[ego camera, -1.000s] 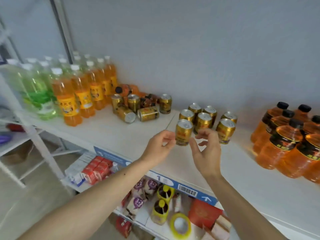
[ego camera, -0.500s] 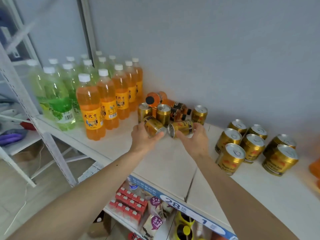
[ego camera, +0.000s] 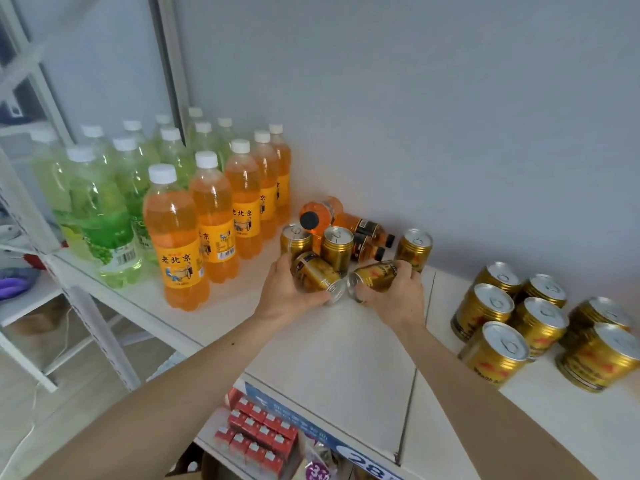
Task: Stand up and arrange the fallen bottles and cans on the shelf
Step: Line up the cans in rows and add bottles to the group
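Basically gripping one toppled gold can per hand, left hand (ego camera: 289, 294) on left can (ego camera: 317, 277), right hand (ego camera: 394, 294) on right can (ego camera: 374, 277), probably to stand both up together.

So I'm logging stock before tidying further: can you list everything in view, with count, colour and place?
fallen cans: two, gold, on their sides at shelf centre, one in each hand
upright cans: three, gold, just behind the hands
grouped cans: seven, gold, upright at shelf right
fallen bottles: about three, orange with black caps, lying against the wall
orange bottles: five, white caps, upright at shelf left
green bottles: about ten, white caps, upright at far left
shelf: one, white
red cartons: several, on the lower shelf
left hand: grips one fallen can
right hand: grips the other
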